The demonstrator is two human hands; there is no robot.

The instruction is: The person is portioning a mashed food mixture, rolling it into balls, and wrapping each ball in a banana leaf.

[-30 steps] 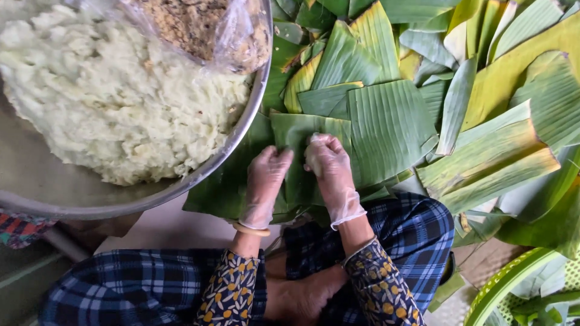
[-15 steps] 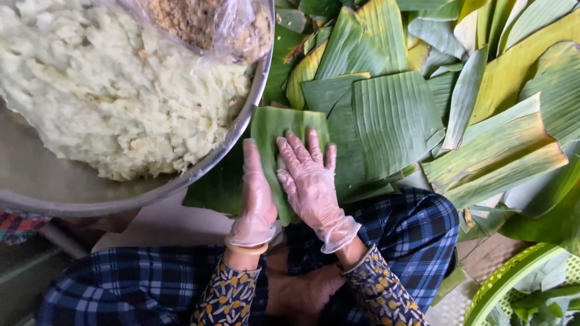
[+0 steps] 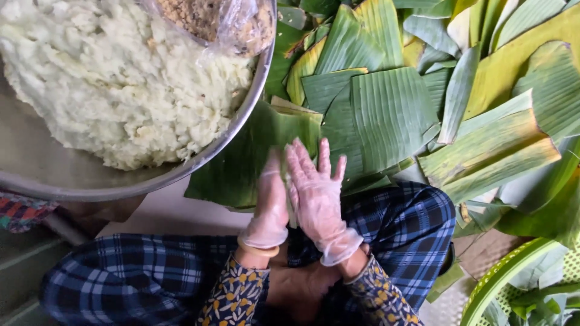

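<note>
Head view: my left hand (image 3: 270, 202) and right hand (image 3: 316, 196), both in thin clear gloves, side by side over dark green banana leaf (image 3: 254, 160) at my lap. Left hand edge-on, fingers straight, touching leaf; grip not discernible. Right hand spread flat, fingers splayed, nothing clasped. Leaf lies partly under rim of large metal basin (image 3: 54, 175) holding pale mashed filling (image 3: 115, 84); plastic bag (image 3: 223, 21) of brownish crumbs on top. More cut banana leaves (image 3: 393, 108) piled beyond. Green plastic basket (image 3: 501, 278) near my right knee.

The floor (image 3: 163, 211) carries a spread of banana leaves (image 3: 393, 108) and a metal basin (image 3: 60, 175).
</note>
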